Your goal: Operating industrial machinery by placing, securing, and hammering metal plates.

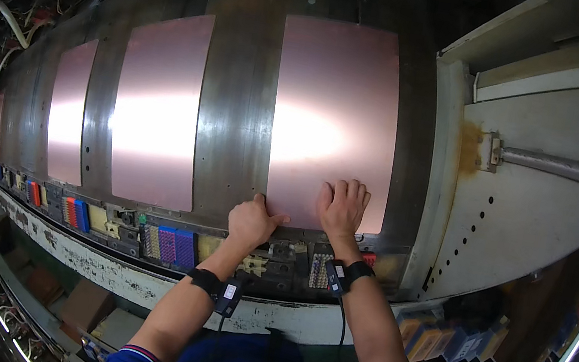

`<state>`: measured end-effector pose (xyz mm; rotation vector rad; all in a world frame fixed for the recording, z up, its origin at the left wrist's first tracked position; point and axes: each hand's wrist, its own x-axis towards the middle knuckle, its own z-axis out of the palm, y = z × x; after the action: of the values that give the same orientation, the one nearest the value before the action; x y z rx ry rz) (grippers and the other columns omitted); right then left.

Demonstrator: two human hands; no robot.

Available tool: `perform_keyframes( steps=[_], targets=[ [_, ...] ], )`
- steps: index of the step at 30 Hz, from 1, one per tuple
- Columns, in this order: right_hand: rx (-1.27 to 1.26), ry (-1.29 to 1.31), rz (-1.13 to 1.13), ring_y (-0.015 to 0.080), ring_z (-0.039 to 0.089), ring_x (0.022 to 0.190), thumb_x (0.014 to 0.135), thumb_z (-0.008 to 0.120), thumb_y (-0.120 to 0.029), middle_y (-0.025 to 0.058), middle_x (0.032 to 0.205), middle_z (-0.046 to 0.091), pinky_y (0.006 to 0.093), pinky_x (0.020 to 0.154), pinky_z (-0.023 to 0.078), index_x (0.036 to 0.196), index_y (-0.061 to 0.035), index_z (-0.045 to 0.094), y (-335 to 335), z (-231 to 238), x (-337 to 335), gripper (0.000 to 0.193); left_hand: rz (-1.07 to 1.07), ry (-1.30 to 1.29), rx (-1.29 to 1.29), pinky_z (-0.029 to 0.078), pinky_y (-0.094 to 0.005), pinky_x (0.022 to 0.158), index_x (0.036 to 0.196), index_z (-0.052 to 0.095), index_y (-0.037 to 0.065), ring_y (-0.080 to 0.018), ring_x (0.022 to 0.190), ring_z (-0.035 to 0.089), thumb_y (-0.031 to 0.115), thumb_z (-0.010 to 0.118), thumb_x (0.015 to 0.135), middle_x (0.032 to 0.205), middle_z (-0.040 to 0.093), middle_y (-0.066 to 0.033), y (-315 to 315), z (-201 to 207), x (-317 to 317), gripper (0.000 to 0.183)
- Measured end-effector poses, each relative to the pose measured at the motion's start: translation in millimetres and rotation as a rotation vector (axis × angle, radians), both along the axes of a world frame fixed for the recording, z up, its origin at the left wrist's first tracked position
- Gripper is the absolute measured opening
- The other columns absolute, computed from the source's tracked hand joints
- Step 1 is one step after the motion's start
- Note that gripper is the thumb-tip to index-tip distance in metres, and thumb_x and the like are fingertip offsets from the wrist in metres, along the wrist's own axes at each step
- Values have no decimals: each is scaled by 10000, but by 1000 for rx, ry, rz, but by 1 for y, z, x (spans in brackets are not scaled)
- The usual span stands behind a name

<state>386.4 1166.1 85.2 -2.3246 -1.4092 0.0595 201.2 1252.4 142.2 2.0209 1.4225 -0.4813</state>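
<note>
A wide copper-coloured sheet [335,105] lies flat on a dark metal machine bed [236,112], with a bright reflection across it. At its near left corner is my left hand [251,222], fingers curled in and thumb stretched right over the sheet's near edge. Its fingertips are partly hidden. My right hand [343,208] rests on the sheet near its front right, palm down, fingers bent and thumb apart, holding nothing. Farther left lie a second copper-coloured sheet [149,166] and a narrower-looking third sheet [65,153], apart from each other.
Along the bed's front edge runs a strip with a blue-purple studded block [175,246], orange pieces [34,193] and metal fittings. A pale machine wall [528,204] with a grey rod [557,166] stands at right. Cables [11,23] hang at far left; boxes [442,340] sit below right.
</note>
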Motion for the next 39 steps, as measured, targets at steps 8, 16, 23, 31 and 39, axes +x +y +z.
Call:
perform_keyframes(
  steps=[8,16,23,31,39],
  targets=[
    [-89,-12,33,360,510,1013,905,591,-282,181,1058,572,514,892,372,907,-40,611,15,15,-8,243,72,-121,40,543,-474,696,829,653,1,-397,752,684,572,754,738,761,687,-210,8,-1,-14,587],
    [-150,45,-90,403,582,1026,983,514,-230,251,1012,638,511,867,439,906,29,609,10,17,-42,286,-124,-523,47,519,-523,749,820,688,14,-431,821,652,262,598,878,841,673,-243,-48,-1,-119,270],
    [143,782,162,138,477,696,984,584,-253,28,747,539,342,641,437,842,-44,574,9,4,-298,253,453,-918,178,467,-457,886,1046,590,21,-378,1052,585,332,603,930,1147,599,-218,-100,92,-343,331],
    [-796,2180,77,252,612,1118,1005,514,-252,168,1192,628,374,983,489,1306,22,513,-43,169,-724,407,388,-862,533,490,-461,815,937,662,19,-388,901,626,365,591,905,920,662,-181,-131,122,-666,355],
    [-1180,1169,821,241,670,807,959,601,-176,135,892,682,353,742,548,960,36,665,23,166,-890,221,1228,-362,-4,547,-454,695,867,713,-5,-346,768,693,345,656,872,789,692,-200,-242,66,-966,355]
  ],
)
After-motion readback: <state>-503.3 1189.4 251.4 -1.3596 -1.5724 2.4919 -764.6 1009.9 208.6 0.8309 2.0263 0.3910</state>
